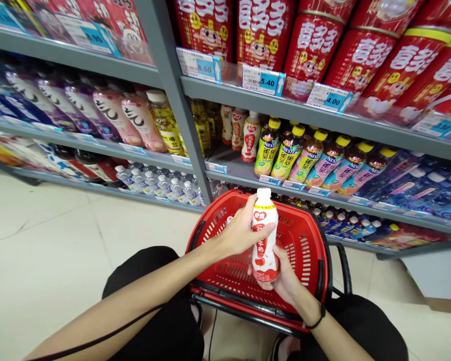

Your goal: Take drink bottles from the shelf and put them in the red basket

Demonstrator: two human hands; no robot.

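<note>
Held near upright, above the basket [291,218], in both hands: a white-and-red bottle [265,245]. Gripped at the upper body by the left hand [240,228] from nine o'clock, thumb across the label; cupped round the base by the right hand [283,273] from five o'clock. Beyond, at just short of twelve, on the shelf, similar red-and-white bottles [251,138]; at one o'clock, yellow-capped tea bottles [289,153]; at ten, small clear bottles [160,183]. Between three and four, a black handle [344,260]. Likely to tip or drop into the basket if released above with the base only loosely cupped; likely to twist on smooth plastic if pinched too lightly. Apt to knock the tea bottles if swung carelessly towards one o'clock. Hidden: most right-hand fingers, behind the base. Hard to make out: a small pale shape behind the left hand; too small to read, the fine label print.
</note>
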